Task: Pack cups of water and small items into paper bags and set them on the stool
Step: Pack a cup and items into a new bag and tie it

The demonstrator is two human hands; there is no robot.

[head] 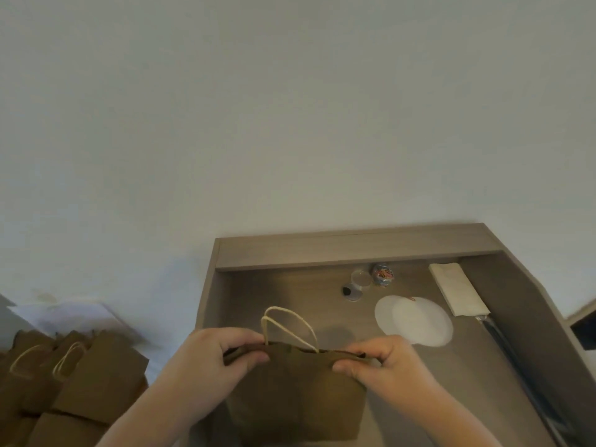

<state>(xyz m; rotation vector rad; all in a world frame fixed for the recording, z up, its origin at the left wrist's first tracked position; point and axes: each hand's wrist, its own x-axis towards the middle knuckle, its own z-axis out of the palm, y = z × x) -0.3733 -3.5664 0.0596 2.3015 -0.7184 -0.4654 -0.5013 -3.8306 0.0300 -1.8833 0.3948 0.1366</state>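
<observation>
A plain wall rises behind the wooden counter (419, 359). On it I see a paper bag (296, 391); my left hand (222, 359) and right hand (383, 362) each pinch its top edge. Beyond the bag lie white round lids (416, 321), and spare bags (64, 382) are stacked to its left.

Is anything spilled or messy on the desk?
Nothing spilled. One small red clip lies loose on the white round sheets, away from the clip tub. The left hand and right hand pinch the paper bag top; it looks fine.
</observation>
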